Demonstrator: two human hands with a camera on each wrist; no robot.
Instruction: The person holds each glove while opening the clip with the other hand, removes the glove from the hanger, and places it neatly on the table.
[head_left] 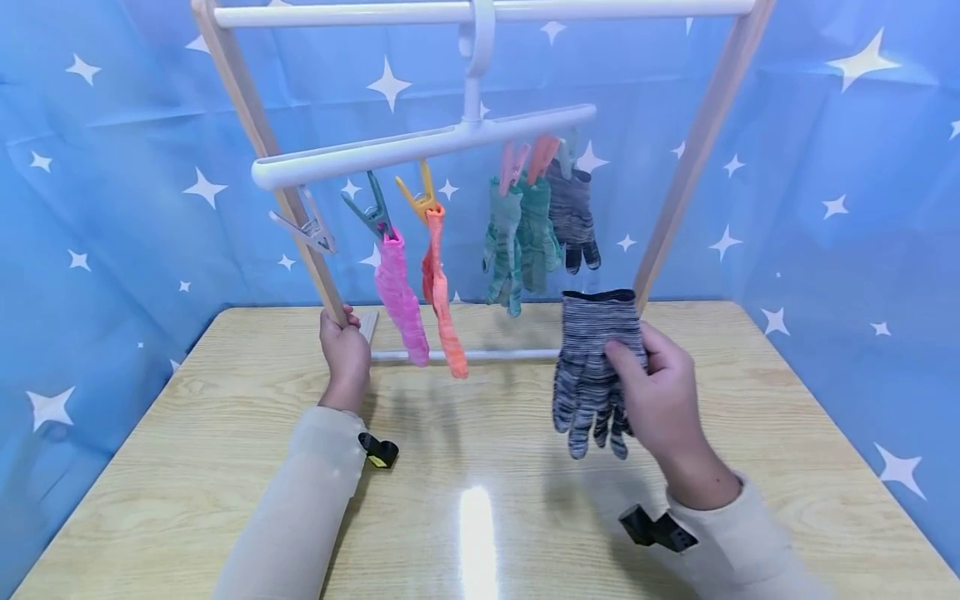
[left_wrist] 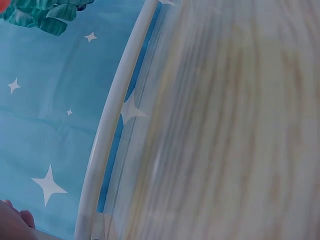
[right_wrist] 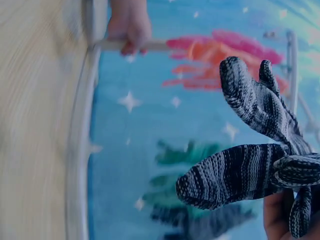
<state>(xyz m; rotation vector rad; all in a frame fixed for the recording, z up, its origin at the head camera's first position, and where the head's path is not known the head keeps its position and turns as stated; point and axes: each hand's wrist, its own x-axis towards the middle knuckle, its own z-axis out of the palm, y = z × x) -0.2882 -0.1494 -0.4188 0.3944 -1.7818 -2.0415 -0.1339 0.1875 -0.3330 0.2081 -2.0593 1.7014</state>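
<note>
My right hand pinches a black-and-white striped knit glove between thumb and fingers, cuff up, fingers dangling above the table. In the right wrist view the striped glove covers most of that hand. At the left, my left hand grips the lower part of the rack's wooden post. A white hanger hangs tilted from the rack's top bar. Clothespins on it hold a pink glove, an orange glove, two green gloves and another striped glove.
A grey clothespin on the hanger's left end holds nothing. The right wooden post rises behind my right hand. A white lower bar runs along the back of the wooden table. Blue star-patterned cloth surrounds it.
</note>
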